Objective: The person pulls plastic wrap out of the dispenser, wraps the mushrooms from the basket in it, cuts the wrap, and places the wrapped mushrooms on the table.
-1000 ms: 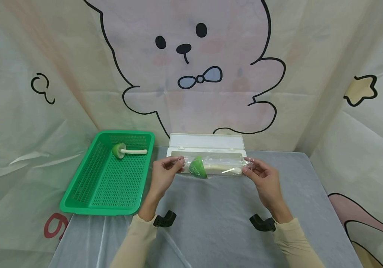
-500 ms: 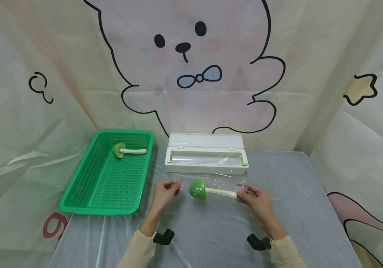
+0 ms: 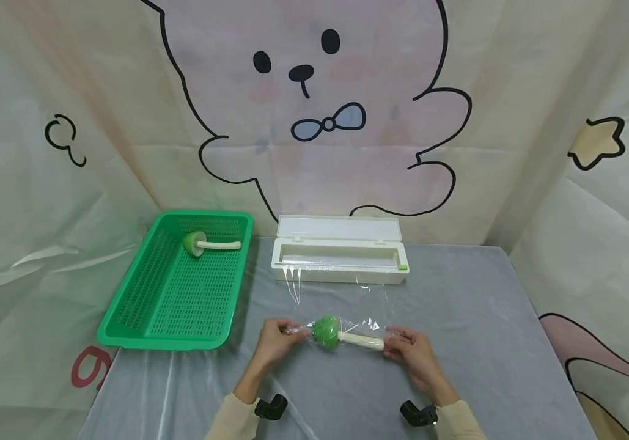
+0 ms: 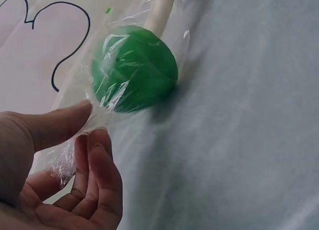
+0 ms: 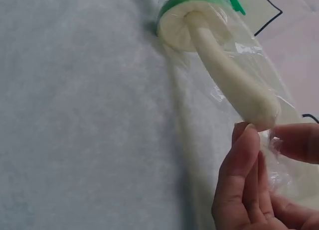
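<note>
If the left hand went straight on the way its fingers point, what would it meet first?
Past the clear film it pinches, the left hand would likely meet the green mushroom cap first; the exact gap is hard to judge.

My left sleeve (image 3: pixel 233 419) is just plain cream, ending a bit behind my bare left hand (image 3: pixel 277 342), and the right sleeve (image 3: pixel 459 421) matches, ending behind my bare right hand (image 3: pixel 414 357). Then there's the chunky black left camera (image 3: pixel 272 407) and right camera (image 3: pixel 419 414), both kinda elbow-shaped, sticking out on the inner side of each wrist.
</note>
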The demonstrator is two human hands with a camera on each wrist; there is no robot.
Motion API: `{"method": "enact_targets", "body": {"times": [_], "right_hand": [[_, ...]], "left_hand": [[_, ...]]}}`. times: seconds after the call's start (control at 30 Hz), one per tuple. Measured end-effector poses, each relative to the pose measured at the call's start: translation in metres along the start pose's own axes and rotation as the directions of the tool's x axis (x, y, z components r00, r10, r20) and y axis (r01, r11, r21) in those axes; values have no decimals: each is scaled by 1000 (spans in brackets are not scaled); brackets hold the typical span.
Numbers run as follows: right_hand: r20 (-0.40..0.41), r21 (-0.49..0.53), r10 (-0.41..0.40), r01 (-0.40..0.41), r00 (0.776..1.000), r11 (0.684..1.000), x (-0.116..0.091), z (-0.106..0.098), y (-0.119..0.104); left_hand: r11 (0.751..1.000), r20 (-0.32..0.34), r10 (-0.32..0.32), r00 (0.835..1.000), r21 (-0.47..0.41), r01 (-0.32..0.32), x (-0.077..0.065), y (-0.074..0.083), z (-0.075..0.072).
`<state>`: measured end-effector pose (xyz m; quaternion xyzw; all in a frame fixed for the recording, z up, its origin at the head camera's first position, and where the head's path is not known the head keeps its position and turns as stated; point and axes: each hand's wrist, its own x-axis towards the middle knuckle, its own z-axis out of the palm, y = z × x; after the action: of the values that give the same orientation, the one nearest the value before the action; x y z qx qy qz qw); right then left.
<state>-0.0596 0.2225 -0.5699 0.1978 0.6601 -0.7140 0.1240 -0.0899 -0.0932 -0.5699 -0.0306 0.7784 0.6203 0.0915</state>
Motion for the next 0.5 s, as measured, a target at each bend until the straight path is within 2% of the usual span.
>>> {"method": "enact_targets", "body": {"times": [0.2,0.37,0.5], "right_hand": [[-9,-19,16,-16,1000,1000,2,0,7],[-14,-54,22,-22,1000,998,2,1,8],[16,-73,10,-9,1000,997,3,3,6]], "left_hand": [[997,-13,-76,997,9,76,-1,-6,3],[995,-7,-86,996,50,87,1,-9,4],[994,-14,-94,995,62,95,1,-7,7]]}}
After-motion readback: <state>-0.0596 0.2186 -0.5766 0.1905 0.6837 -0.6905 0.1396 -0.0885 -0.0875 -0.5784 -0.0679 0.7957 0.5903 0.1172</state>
